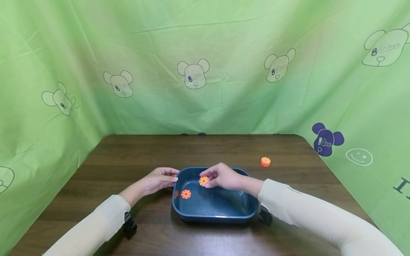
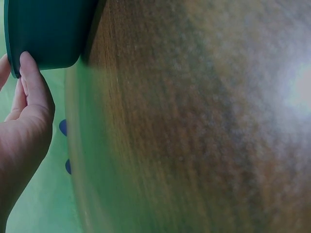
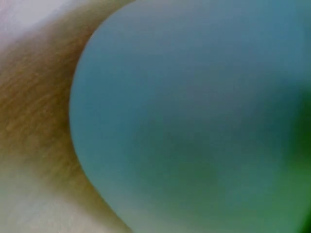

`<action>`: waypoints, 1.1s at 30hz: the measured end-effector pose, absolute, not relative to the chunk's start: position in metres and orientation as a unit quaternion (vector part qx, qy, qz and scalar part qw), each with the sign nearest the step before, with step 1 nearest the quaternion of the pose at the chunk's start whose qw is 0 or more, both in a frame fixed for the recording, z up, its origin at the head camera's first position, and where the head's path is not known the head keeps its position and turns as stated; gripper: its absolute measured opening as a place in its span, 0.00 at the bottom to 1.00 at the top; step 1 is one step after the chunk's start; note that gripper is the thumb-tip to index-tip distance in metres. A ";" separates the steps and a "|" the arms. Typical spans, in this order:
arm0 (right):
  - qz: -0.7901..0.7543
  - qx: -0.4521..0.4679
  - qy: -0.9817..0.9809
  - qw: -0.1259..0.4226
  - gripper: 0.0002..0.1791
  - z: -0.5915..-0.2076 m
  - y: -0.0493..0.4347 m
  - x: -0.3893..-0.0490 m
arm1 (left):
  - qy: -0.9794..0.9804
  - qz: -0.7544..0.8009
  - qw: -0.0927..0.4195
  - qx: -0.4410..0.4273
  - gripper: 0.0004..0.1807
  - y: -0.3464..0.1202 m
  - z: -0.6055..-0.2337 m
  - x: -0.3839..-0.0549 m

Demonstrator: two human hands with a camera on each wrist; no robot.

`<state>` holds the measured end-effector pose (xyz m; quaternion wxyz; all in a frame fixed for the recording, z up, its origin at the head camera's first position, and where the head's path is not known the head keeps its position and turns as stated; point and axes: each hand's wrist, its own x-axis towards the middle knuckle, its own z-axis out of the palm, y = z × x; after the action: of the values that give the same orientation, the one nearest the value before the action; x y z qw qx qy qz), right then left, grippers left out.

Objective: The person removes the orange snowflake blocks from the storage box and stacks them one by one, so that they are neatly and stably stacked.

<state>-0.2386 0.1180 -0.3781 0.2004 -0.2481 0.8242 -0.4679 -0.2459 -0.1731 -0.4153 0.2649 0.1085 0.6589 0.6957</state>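
Observation:
A dark blue plastic basin [image 1: 216, 202] sits on the table. My left hand [image 1: 159, 181] grips its left rim, thumb and fingers at the edge; the left wrist view shows a fingertip on the wall of the basin [image 2: 46, 34]. Over the inside of the basin, my right hand [image 1: 224, 176] pinches an orange notched plastic disc [image 1: 203, 181] between thumb and fingers. Another orange notched disc [image 1: 186, 194] lies inside near the left wall, which mirrors it. In the right wrist view a blurred blue basin wall [image 3: 160, 111] hides the hand.
A small stack of orange discs [image 1: 265, 162] stands on the brown wooden table [image 1: 144, 151], behind and right of the basin. Green cloth [image 1: 224, 106] printed with bear heads hangs behind and at both sides. Both wrists carry black devices, the left one [image 1: 129, 225] near the table.

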 end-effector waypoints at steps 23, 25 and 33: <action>-0.515 -0.189 0.831 0.092 0.24 -0.359 0.175 -0.252 | 0.662 0.693 0.267 0.102 0.24 -0.173 -0.414 -0.246; -0.522 -0.175 0.831 0.083 0.24 -0.358 0.182 -0.255 | 0.663 0.692 0.267 0.102 0.24 -0.173 -0.414 -0.246; -0.547 -0.163 0.821 0.025 0.23 -0.361 0.212 -0.264 | 0.661 0.694 0.267 0.100 0.24 -0.174 -0.414 -0.246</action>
<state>-0.2641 0.2119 -0.3606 0.0249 -0.1633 0.8208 -0.5468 -0.2463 -0.1738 -0.4140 0.2672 0.1001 0.6611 0.6939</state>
